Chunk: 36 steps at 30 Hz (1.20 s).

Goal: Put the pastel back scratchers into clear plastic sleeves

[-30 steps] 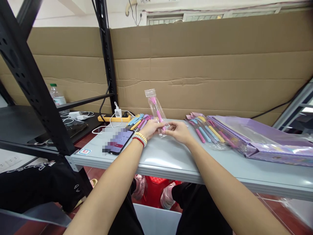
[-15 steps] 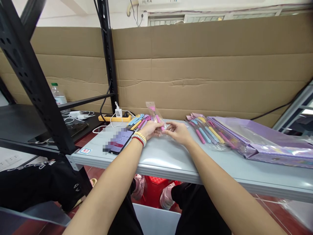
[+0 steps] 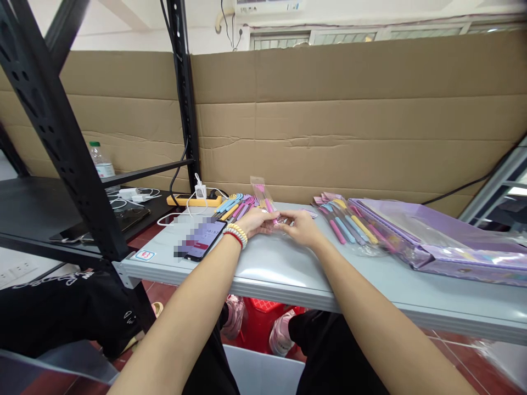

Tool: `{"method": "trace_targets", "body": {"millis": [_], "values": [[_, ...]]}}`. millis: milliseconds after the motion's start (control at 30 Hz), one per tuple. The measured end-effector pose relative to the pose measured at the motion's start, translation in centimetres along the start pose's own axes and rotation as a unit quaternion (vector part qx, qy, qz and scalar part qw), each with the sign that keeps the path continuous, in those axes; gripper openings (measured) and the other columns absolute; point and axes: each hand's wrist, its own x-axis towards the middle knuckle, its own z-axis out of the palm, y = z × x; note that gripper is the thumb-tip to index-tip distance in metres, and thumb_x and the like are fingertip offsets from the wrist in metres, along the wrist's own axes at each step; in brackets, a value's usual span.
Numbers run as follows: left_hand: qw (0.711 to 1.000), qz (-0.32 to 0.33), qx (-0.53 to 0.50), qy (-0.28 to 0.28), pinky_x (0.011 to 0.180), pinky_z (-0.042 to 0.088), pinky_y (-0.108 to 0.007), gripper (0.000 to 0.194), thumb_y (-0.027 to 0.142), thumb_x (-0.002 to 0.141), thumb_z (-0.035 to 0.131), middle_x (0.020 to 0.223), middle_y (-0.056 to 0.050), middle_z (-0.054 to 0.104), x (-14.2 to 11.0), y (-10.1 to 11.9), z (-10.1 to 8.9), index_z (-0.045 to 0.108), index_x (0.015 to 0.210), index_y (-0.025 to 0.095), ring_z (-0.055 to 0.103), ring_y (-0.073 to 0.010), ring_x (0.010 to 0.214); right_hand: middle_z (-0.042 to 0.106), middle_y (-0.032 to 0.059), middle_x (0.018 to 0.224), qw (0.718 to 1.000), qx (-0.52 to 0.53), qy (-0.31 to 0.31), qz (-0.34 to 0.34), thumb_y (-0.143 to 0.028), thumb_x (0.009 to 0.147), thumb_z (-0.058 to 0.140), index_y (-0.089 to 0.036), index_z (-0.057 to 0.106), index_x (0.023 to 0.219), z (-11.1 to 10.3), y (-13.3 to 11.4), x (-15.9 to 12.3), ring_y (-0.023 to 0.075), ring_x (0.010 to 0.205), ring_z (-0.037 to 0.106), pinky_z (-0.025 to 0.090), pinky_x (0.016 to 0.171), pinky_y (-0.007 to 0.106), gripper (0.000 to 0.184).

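A pink-handled back scratcher (image 3: 269, 206) sits inside a clear plastic bag (image 3: 258, 181), tilted with its head end up and away from me. My left hand (image 3: 256, 220), with beaded bracelets at the wrist, is closed around the lower part of the bag. From the other side, my right hand (image 3: 302, 227) pinches the bag's bottom end; the fingertips of both hands nearly meet there. Left of my hands lie several loose back scratchers (image 3: 234, 206) in blue, yellow, purple and pink. To the right, several bagged back scratchers (image 3: 349, 220) rest side by side.
A phone (image 3: 205, 241) lies by my left wrist. Behind it is a yellow power strip (image 3: 193, 201) with a white charger and cables. A purple box (image 3: 453, 258) occupies the table's right side. A black shelf post (image 3: 78, 137) rises at left; another person's leg (image 3: 53, 312) shows below.
The bagged back scratcher has come down and tips farther away from me, its top lower than before. Both hands stay on it. The view has tilted up slightly.
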Motion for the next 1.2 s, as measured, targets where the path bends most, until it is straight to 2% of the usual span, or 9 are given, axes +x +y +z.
{"method": "trace_targets", "body": {"millis": [167, 367, 533, 733, 900, 1067, 1200], "values": [[0.999, 0.037, -0.011, -0.008, 0.055, 0.047, -0.023, 0.027, 0.025, 0.063, 0.083, 0.057, -0.002, 0.061, 0.09, -0.1, 0.08, 0.061, 0.066, 0.01, 0.056, -0.0095, 0.054, 0.072, 0.0048, 0.08, 1.0, 0.0, 0.004, 0.027, -0.03, 0.072, 0.066, -0.016, 0.076, 0.092, 0.05, -0.01, 0.04, 0.0143, 0.06, 0.052, 0.042, 0.059, 0.027, 0.027], [0.999, 0.034, 0.004, 0.0, 0.054, 0.046, -0.025, 0.027, 0.029, 0.064, 0.081, 0.06, -0.004, 0.062, 0.16, -0.09, -0.07, 0.061, 0.066, 0.01, 0.056, -0.0106, 0.052, 0.072, 0.0055, 0.079, 0.999, -0.001, -0.009, 0.053, -0.031, 0.07, 0.069, -0.016, 0.076, 0.094, -0.21, -0.19, 0.08, 0.0146, 0.06, 0.053, 0.041, 0.058, 0.027, 0.029], [0.998, 0.041, -0.035, 0.026, 0.054, 0.047, -0.026, 0.024, 0.027, 0.07, 0.077, 0.058, -0.003, 0.06, 0.32, 0.02, -0.05, 0.06, 0.065, 0.01, 0.057, -0.0112, 0.052, 0.073, 0.0058, 0.081, 0.999, -0.003, 0.007, 0.043, -0.032, 0.072, 0.069, -0.019, 0.075, 0.102, -0.18, -0.18, 0.01, 0.015, 0.059, 0.056, 0.043, 0.06, 0.028, 0.034], [0.998, 0.016, -0.037, 0.057, 0.053, 0.047, -0.024, 0.024, 0.024, 0.073, 0.074, 0.055, -0.003, 0.059, 0.28, 0.19, -0.1, 0.058, 0.06, 0.011, 0.056, -0.0104, 0.052, 0.074, 0.0066, 0.088, 1.0, 0.007, 0.028, 0.005, -0.032, 0.077, 0.065, -0.022, 0.077, 0.087, -0.12, -0.05, 0.12, 0.0181, 0.07, 0.063, 0.047, 0.065, 0.029, 0.019], [0.996, 0.028, -0.035, 0.076, 0.052, 0.047, -0.023, 0.022, 0.022, 0.069, 0.075, 0.055, -0.002, 0.059, -0.08, 0.44, 0.03, 0.058, 0.06, 0.012, 0.056, -0.0104, 0.053, 0.073, 0.0067, 0.09, 1.0, 0.014, 0.019, -0.007, -0.033, 0.078, 0.063, -0.023, 0.077, 0.084, -0.09, 0.07, 0.22, 0.0193, 0.075, 0.064, 0.048, 0.069, 0.031, 0.019], [0.993, 0.032, -0.03, 0.112, 0.051, 0.046, -0.024, 0.018, 0.019, 0.069, 0.073, 0.052, -0.002, 0.059, 0.28, 0.29, -0.05, 0.058, 0.061, 0.013, 0.055, -0.0106, 0.049, 0.072, 0.0074, 0.094, 0.999, 0.025, -0.008, 0.031, -0.036, 0.075, 0.066, -0.02, 0.075, 0.093, -0.05, 0.41, 0.0, 0.0179, 0.072, 0.063, 0.049, 0.068, 0.031, 0.026], [0.992, 0.059, -0.047, 0.105, 0.051, 0.045, -0.023, 0.016, 0.019, 0.071, 0.07, 0.052, -0.001, 0.058, 0.63, 0.13, -0.28, 0.058, 0.063, 0.013, 0.054, -0.01, 0.049, 0.068, 0.0081, 0.107, 0.998, 0.043, -0.032, 0.03, -0.033, 0.058, 0.079, -0.02, 0.07, 0.107, -0.03, 0.57, -0.12, 0.0177, 0.075, 0.062, 0.05, 0.068, 0.031, 0.051]]}}
